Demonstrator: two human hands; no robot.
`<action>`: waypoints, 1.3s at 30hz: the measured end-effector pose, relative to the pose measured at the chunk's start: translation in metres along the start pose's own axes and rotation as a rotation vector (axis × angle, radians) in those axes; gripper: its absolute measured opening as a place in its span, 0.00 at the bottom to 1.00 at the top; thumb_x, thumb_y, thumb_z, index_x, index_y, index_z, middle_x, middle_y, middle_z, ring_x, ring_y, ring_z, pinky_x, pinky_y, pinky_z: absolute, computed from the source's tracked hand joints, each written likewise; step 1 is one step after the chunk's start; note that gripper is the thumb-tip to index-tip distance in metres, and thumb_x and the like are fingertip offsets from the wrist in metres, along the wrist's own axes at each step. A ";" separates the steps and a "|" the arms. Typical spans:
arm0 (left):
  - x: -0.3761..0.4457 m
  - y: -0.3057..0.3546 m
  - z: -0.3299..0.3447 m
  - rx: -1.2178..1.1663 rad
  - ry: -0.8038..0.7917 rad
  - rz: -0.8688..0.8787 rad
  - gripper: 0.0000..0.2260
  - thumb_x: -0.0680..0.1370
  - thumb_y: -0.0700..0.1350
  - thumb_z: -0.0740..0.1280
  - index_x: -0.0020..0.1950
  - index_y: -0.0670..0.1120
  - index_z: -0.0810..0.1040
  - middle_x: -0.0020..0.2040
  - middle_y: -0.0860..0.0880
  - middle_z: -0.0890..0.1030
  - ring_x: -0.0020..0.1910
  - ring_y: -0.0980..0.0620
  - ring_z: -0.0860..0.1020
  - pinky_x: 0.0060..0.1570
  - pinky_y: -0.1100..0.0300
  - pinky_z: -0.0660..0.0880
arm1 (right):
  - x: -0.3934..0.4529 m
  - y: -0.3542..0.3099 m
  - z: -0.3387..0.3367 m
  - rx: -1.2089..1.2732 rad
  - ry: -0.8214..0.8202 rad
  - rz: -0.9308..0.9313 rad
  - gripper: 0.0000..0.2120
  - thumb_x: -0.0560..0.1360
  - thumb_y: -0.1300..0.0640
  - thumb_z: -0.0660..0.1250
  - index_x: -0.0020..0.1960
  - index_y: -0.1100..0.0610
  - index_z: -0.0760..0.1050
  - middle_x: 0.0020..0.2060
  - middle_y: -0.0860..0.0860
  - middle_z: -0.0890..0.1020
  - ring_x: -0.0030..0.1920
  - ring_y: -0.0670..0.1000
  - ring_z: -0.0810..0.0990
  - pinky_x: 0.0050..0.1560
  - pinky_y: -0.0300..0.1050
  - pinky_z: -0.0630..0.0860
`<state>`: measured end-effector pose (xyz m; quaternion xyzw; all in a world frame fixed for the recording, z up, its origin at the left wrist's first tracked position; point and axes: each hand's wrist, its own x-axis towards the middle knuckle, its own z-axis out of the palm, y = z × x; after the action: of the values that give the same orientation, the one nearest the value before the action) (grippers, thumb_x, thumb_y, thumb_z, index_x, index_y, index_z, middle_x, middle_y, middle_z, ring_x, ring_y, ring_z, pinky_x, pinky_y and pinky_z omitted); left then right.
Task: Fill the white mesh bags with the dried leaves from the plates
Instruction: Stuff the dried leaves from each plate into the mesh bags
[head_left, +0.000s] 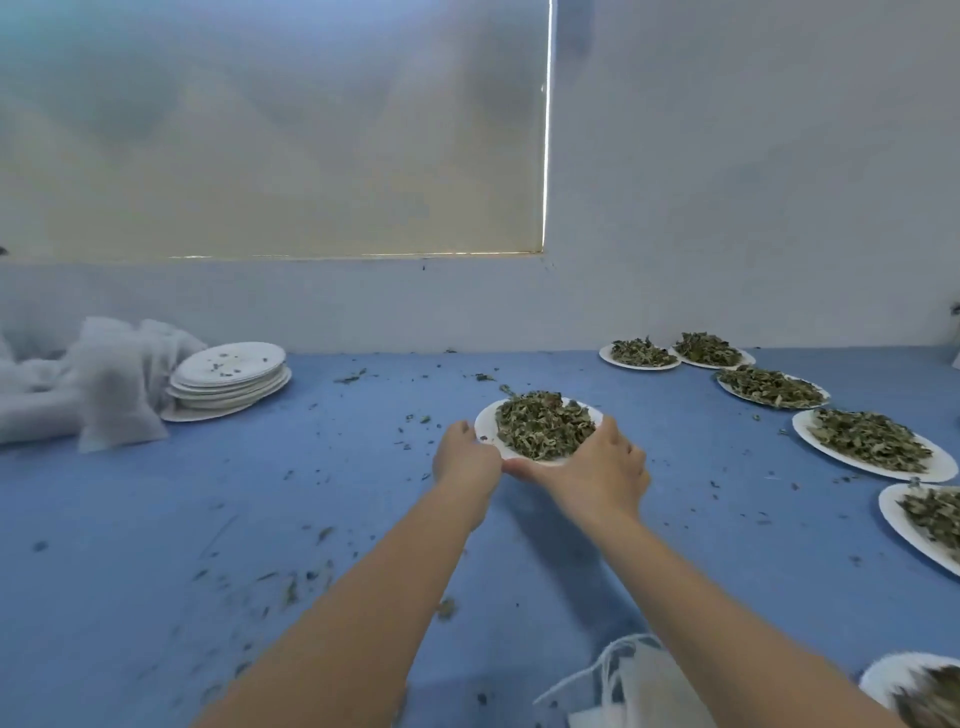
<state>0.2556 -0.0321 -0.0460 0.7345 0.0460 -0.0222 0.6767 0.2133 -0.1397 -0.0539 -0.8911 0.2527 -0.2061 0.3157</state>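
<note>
A white plate (484, 423) heaped with dried green leaves (543, 423) is held above the blue table, both arms stretched out to it. My left hand (465, 457) grips its near-left rim. My right hand (597, 467) holds its near-right rim from below, thumb up beside the leaves. Empty white mesh bags with drawstrings (631, 680) lie at the near edge under my right forearm. Filled white mesh bags (104, 384) are piled at the far left.
A stack of empty white plates (228, 376) stands beside the filled bags. Several more plates of dried leaves (867, 439) curve along the right side. Leaf crumbs are scattered over the blue table (260, 493). A wall runs behind.
</note>
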 end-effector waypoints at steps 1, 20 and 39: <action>-0.007 -0.002 -0.014 0.033 0.017 0.003 0.20 0.77 0.31 0.58 0.67 0.46 0.68 0.67 0.47 0.69 0.62 0.46 0.71 0.62 0.51 0.71 | -0.013 -0.008 0.006 -0.001 -0.016 -0.022 0.61 0.52 0.27 0.73 0.72 0.59 0.55 0.67 0.54 0.68 0.68 0.56 0.62 0.65 0.51 0.61; -0.046 -0.034 -0.131 0.681 0.128 0.125 0.24 0.75 0.32 0.58 0.70 0.40 0.59 0.70 0.43 0.63 0.65 0.44 0.67 0.52 0.57 0.68 | -0.100 -0.069 0.065 -0.207 -0.364 -0.105 0.62 0.62 0.24 0.62 0.75 0.61 0.35 0.74 0.63 0.51 0.75 0.61 0.48 0.72 0.57 0.48; -0.192 -0.039 0.017 0.955 -0.462 0.525 0.21 0.78 0.44 0.55 0.71 0.56 0.66 0.71 0.50 0.65 0.68 0.43 0.57 0.64 0.51 0.62 | -0.155 0.057 -0.133 -0.691 -0.254 -0.259 0.14 0.78 0.52 0.59 0.37 0.58 0.70 0.38 0.53 0.74 0.42 0.53 0.72 0.40 0.43 0.65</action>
<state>0.0610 -0.0532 -0.0677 0.9207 -0.3007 -0.0316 0.2467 0.0033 -0.1489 -0.0291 -0.9878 0.1516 -0.0352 -0.0031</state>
